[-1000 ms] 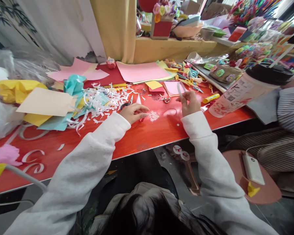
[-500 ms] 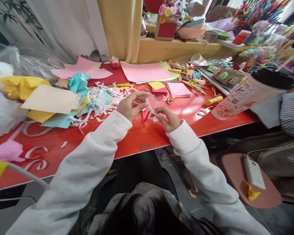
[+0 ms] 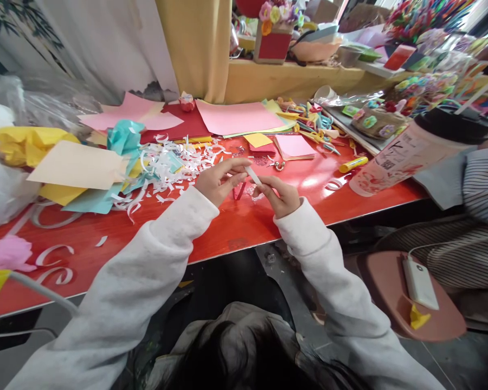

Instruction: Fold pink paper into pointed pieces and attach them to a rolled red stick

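A narrow white paper strip (image 3: 252,175) is stretched between my two hands above the red table (image 3: 228,238). My left hand (image 3: 222,179) pinches its upper left end between thumb and fingers. At the lower right end, my right hand (image 3: 280,195) is closed on the strip with thumb and forefinger. Just beneath the hands, a small red object (image 3: 239,190) lies on the table, partly hidden by my left hand. A heap of curled white paper scraps (image 3: 174,165) spreads to the left of my left hand.
Pink paper sheets (image 3: 238,117) and a small pink stack (image 3: 295,147) lie behind the hands. A yellow tube (image 3: 353,164) and a lidded drink cup (image 3: 402,154) stand to the right. A person's striped sleeve (image 3: 483,184) shows beyond. Left are coloured papers (image 3: 77,165).
The white strip was bent in an open loop between my hands; now it shows as a short, straighter piece. Both hands remain in nearly the same place, and the view has shifted slightly.
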`<state>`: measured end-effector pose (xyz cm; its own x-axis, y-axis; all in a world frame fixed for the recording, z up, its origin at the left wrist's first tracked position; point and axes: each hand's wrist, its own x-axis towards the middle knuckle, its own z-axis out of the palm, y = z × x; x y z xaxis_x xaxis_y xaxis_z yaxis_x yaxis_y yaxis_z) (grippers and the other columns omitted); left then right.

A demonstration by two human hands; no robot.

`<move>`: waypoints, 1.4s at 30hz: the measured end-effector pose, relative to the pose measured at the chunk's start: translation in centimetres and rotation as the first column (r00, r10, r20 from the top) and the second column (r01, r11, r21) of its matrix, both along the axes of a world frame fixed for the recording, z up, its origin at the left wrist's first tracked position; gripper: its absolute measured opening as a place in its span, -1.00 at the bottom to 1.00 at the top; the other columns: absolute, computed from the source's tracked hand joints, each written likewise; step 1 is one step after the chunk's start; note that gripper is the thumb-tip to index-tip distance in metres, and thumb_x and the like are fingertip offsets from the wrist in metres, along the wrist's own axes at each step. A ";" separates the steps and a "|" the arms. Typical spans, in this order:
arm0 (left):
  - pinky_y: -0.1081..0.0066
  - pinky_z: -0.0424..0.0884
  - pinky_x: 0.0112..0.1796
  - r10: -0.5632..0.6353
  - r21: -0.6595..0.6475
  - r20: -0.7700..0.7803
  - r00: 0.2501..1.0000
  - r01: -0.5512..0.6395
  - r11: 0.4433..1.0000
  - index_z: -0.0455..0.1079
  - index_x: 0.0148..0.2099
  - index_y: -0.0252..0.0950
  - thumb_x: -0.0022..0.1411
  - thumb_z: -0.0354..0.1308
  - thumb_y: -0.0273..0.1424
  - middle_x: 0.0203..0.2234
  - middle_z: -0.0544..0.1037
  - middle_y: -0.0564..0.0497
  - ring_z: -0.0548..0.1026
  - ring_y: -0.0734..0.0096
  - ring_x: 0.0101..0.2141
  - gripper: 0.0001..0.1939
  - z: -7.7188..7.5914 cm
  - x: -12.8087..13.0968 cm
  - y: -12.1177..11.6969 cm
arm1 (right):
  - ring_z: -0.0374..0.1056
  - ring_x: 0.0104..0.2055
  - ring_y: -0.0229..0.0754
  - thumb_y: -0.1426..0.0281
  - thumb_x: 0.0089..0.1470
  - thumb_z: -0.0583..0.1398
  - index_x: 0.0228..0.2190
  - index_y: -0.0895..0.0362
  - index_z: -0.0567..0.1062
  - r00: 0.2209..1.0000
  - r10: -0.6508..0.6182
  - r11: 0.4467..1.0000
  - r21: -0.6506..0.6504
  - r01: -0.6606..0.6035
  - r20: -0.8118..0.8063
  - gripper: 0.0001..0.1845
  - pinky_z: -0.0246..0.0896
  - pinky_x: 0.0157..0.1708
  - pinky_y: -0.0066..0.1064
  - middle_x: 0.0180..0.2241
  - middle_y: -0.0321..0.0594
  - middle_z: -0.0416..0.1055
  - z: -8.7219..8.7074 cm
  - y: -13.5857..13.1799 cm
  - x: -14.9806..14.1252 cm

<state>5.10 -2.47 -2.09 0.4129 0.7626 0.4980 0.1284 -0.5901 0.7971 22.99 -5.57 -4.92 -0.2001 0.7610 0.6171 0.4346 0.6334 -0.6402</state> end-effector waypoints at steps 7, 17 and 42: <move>0.50 0.39 -0.35 0.071 0.319 -0.111 0.991 -0.032 0.947 0.39 -0.16 -0.24 0.15 0.10 -0.38 -0.38 0.48 0.04 0.45 0.52 -0.36 -0.81 0.2 0.0 -0.3 | 0.34 -0.46 -0.28 0.20 0.11 0.03 -0.39 0.09 0.43 0.996 -0.080 0.994 0.085 0.075 0.046 -0.73 0.26 -0.32 -0.36 -0.57 -0.30 0.43 0.3 -0.3 0.0; 0.47 0.36 -0.41 0.143 0.393 -0.084 0.986 -0.099 0.914 0.38 -0.18 -0.23 0.14 0.11 -0.36 -0.29 0.40 0.00 0.39 0.46 -0.32 -0.83 0.5 0.0 -0.5 | 0.32 -0.50 -0.26 0.25 0.12 0.04 -0.36 0.09 0.43 0.974 -0.228 0.961 0.165 0.224 0.006 -0.77 0.26 -0.36 -0.33 -0.61 -0.30 0.40 0.2 -0.5 -0.5; 0.37 0.33 -0.22 0.243 0.435 -0.135 0.961 -0.163 0.885 0.36 -0.08 -0.21 0.15 0.06 -0.17 -0.24 0.41 -0.02 0.37 0.40 -0.26 -0.67 0.3 0.5 -0.1 | 0.29 -0.48 -0.22 0.36 0.14 0.01 -0.32 0.10 0.43 0.961 -0.271 0.929 0.277 0.246 0.054 -0.79 0.22 -0.40 -0.32 -0.57 -0.24 0.38 0.4 -0.5 -1.5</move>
